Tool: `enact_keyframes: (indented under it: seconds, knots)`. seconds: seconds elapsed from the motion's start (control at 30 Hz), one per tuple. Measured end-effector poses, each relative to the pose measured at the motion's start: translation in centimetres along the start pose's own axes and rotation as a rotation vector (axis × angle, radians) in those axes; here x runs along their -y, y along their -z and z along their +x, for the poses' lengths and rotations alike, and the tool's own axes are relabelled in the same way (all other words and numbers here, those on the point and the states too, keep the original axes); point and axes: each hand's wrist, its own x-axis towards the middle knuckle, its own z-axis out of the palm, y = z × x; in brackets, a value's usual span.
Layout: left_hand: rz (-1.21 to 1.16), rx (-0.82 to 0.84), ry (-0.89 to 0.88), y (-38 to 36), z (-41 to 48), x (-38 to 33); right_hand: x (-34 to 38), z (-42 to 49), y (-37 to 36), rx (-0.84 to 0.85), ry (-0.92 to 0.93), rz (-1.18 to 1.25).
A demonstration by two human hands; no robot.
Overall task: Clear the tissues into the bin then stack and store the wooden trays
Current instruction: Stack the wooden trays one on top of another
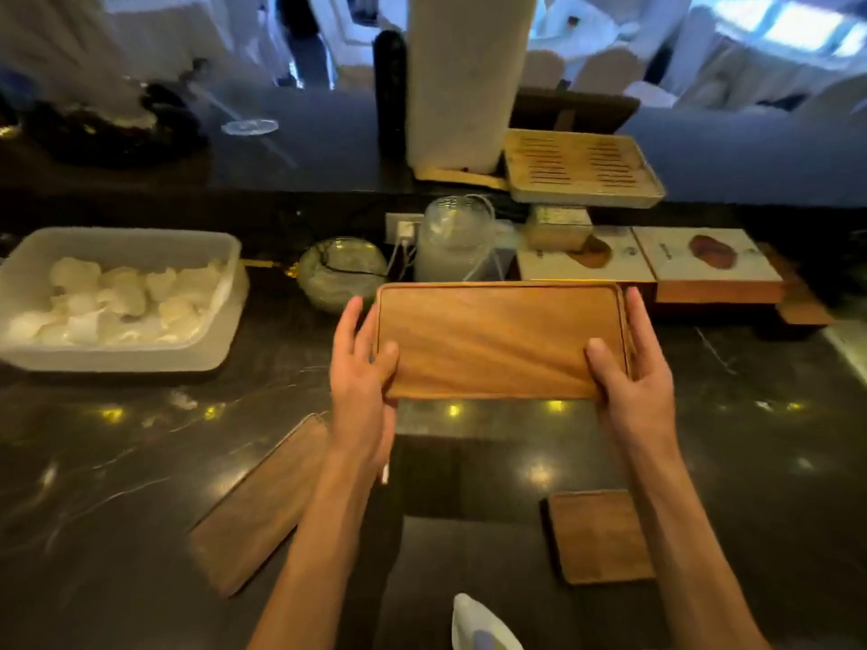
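A rectangular wooden tray [497, 337] is held flat above the dark counter at centre. My left hand [361, 372] grips its left end, thumb on top. On its right end sits my right hand [631, 368], gripping the same way. A thin second edge shows along the tray's right side, so it may be a stack. Another wooden tray [262, 504] lies slanted on the counter at lower left, partly under my left forearm. A smaller wooden tray [598, 537] rests at lower right. A white plastic bin [220, 340] at the left holds crumpled white tissues [122, 297].
Behind the held tray stand a round glass bowl [342, 272], a clear glass jar [452, 239], white boxes [647, 260] on wooden bases, and a slatted bamboo tray [581, 168] beside a white pillar [462, 82]. A small tissue scrap [184, 400] lies near the bin.
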Motion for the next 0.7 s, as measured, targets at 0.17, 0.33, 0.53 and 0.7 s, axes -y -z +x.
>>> enact_keyframes:
  seconds: [0.17, 0.33, 0.53, 0.7]
  knots:
    - [0.174, 0.034, 0.086, -6.2, -2.9, 7.1, -2.7, 0.1, 10.6, 0.054, -0.139, 0.038]
    - [0.578, -0.055, -0.039, -11.6, -3.2, 13.0, -6.6, 2.7, 20.7, 0.178, -0.206, -0.201]
    - [0.994, -0.200, 0.247, -12.7, -6.3, 23.8, -15.6, 1.2, 26.8, 0.240, -0.462, -0.503]
    - [1.256, -0.163, 0.358, -10.1, -9.3, 29.8, -20.4, -1.3, 29.8, 0.307, -0.534, -0.604]
